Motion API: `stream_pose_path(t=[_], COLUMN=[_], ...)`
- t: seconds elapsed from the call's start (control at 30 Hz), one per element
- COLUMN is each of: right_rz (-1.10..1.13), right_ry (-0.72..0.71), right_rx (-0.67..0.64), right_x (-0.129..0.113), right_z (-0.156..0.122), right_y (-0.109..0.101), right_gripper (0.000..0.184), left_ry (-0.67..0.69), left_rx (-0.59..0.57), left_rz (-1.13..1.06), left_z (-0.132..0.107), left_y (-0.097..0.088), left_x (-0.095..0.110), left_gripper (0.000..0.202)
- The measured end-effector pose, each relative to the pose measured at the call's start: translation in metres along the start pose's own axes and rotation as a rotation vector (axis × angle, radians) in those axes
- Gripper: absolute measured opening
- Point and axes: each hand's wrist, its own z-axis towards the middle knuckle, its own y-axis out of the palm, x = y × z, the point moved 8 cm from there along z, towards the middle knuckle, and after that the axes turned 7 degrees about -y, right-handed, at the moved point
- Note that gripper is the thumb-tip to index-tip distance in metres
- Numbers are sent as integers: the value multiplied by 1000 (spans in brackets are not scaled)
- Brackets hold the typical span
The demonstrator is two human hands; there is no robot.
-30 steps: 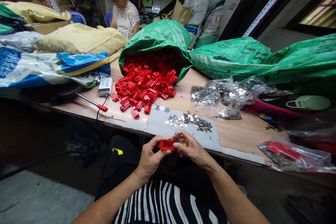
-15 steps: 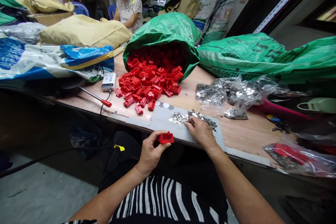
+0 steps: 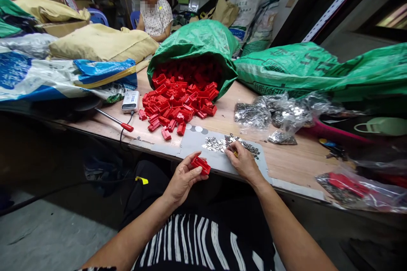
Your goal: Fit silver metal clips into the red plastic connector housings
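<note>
My left hand [image 3: 183, 178] is closed on a small red plastic housing [image 3: 201, 165], held just below the table's front edge. My right hand [image 3: 242, 161] rests on a grey sheet [image 3: 197, 142] and pinches at a scatter of small silver metal pieces [image 3: 229, 144]; a bit of yellow shows between its fingers. What the fingers hold is too small to make out. A heap of red plastic housings [image 3: 178, 103] spills from an open green sack [image 3: 197, 44] farther back.
A clear bag of metal pieces [image 3: 276, 114] lies right of the heap, another green sack [image 3: 318, 70] behind it. A red-handled tool [image 3: 114, 122] and a small white device [image 3: 130, 101] lie left. Another person [image 3: 154, 12] sits across the table. A bag of parts [image 3: 356, 188] sits at the right edge.
A second ago both hands met on the red housing. My right hand then reached out to the silver pieces and now pinches there; the left hand has tilted the housing.
</note>
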Motion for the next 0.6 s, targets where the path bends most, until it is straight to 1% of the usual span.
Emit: stream_pose_path(t=[0.1, 0.27, 0.33, 0.4, 0.5, 0.6], right_rz=[175, 423, 454, 456, 453, 448], right_ry=[-46, -162, -190, -211, -235, -293], right_rx=[-11, -146, -166, -165, -155, -163], right_x=[-10, -53, -68, -76, -79, -80], right_z=[-6, -23, -30, -34, -38, -41], right_y=[-1, 2, 1, 0, 0, -1], right_gripper=[13, 15, 13, 9, 6, 6], left_ry=[4, 24, 35, 36, 27, 24], left_rx=[-3, 16, 7, 0, -5, -8], left_rz=[-14, 17, 23, 34, 50, 63], left_z=[2, 6, 7, 7, 7, 7], left_y=[4, 9, 11, 14, 18, 22], left_x=[3, 6, 7, 6, 6, 7], left_gripper=[50, 50, 48, 46, 45, 46])
